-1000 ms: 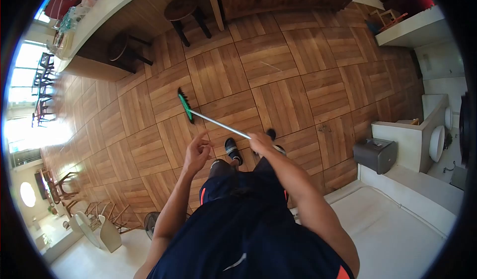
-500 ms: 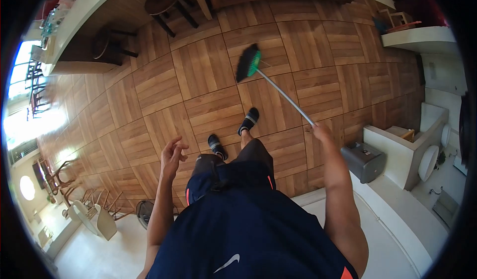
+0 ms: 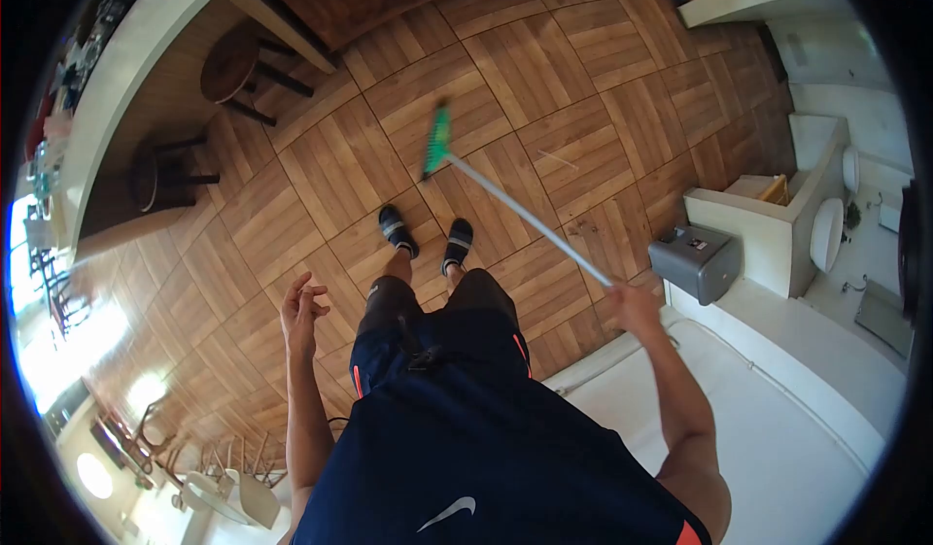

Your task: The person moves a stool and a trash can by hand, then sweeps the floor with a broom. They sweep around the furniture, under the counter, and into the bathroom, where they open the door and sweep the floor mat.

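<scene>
My right hand (image 3: pixel 634 306) is wrapped round the upper end of a pale broom handle (image 3: pixel 530 219). The handle slants up and left to a green broom head (image 3: pixel 437 141) with dark ends, somewhat blurred, on the wood-patterned floor (image 3: pixel 544 59). Over the floor at the left, my left hand (image 3: pixel 302 304) holds nothing, its fingers apart and slightly curled. My two feet in dark, grey-striped shoes (image 3: pixel 459 241) stand between the hands, below the broom head. A thin pale streak (image 3: pixel 559 159) lies on the floor to the right of the handle.
Two dark stools (image 3: pixel 231 67) stand under a curved counter (image 3: pixel 146 79) at the upper left. A grey bin (image 3: pixel 696 262) and a low white wall (image 3: pixel 743 229) are at the right. Chairs (image 3: pixel 255 496) are at the lower left, and sinks (image 3: pixel 827 234) at the far right.
The broom head has moved left and turned nearly edge-on. My right hand has come lower, still holding the handle. My feet have shifted and the view has turned.
</scene>
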Available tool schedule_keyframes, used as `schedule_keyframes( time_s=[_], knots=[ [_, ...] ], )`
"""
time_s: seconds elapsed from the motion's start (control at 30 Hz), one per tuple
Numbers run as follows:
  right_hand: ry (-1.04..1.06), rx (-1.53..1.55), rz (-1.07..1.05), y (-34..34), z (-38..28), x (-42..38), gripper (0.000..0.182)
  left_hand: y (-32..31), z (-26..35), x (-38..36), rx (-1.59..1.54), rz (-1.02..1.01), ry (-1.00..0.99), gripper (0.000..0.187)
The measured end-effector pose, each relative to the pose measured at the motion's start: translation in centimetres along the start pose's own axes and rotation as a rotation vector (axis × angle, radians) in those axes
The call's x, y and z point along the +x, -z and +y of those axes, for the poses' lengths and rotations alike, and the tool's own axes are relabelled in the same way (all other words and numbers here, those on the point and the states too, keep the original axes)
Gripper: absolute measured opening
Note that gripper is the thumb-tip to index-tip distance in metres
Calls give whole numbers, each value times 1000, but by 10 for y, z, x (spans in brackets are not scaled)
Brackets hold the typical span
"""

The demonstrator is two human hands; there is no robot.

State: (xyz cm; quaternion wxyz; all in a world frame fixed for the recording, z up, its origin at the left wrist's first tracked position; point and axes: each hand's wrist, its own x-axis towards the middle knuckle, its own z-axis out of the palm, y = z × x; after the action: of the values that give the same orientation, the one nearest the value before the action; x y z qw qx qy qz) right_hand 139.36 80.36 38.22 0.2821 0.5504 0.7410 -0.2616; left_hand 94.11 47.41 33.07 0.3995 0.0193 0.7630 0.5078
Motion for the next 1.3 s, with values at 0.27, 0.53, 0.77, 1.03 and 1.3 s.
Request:
schedule_keyframes(
  time_s=[0.27, 0.53, 0.77, 1.03, 1.3],
  knots=[
    [365, -7, -37, -132, -268, 194, 23, 19, 66, 68, 163, -108, -75, 40],
    [134, 117, 88, -69, -264, 405, 27, 93, 66, 88, 245, 70, 13, 41],
    [-145, 317, 218, 4, -313, 452, 32, 87, 48, 106, 358, -44, 212, 43],
    [-321, 498, 148, -93, -88, 366, 34, 78, 56, 142, 253, -117, 125, 39],
    [-404, 212, 355, -138, 63, 111, 29, 26, 71, 183, 295, -333, 26, 34]
  ],
)
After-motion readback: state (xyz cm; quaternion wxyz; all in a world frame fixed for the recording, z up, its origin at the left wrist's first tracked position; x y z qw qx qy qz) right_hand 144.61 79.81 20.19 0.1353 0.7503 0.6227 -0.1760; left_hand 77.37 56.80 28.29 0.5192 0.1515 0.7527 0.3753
